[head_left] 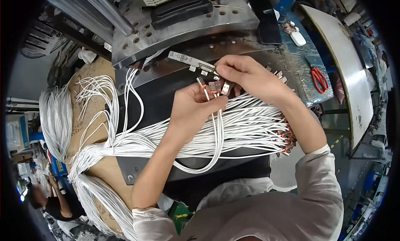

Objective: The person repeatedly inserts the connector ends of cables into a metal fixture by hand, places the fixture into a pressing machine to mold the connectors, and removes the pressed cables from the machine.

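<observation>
Several white USB cables (217, 132) are gripped in my left hand (189, 109), their metal plugs (215, 86) with orange bands sticking up past the fingers. My right hand (246, 76) is closed, thumb and finger pinching the right end of a flat metal strip (180, 57). Small metal plug ends (192, 68) sit along that strip's lower edge. Both hands are close together, above a thick bundle of white cables (250, 124) lying across a black surface. The right fingers partly hide the strip's end and whatever lies behind it.
A heavy metal press (183, 30) stands just beyond my hands. Red-handled pliers (319, 79) and a white computer mouse (297, 38) lie on the blue bench at right. More cable bundles (56, 120) hang at left, where another person (58, 199) sits. A pale table (354, 74) is farther right.
</observation>
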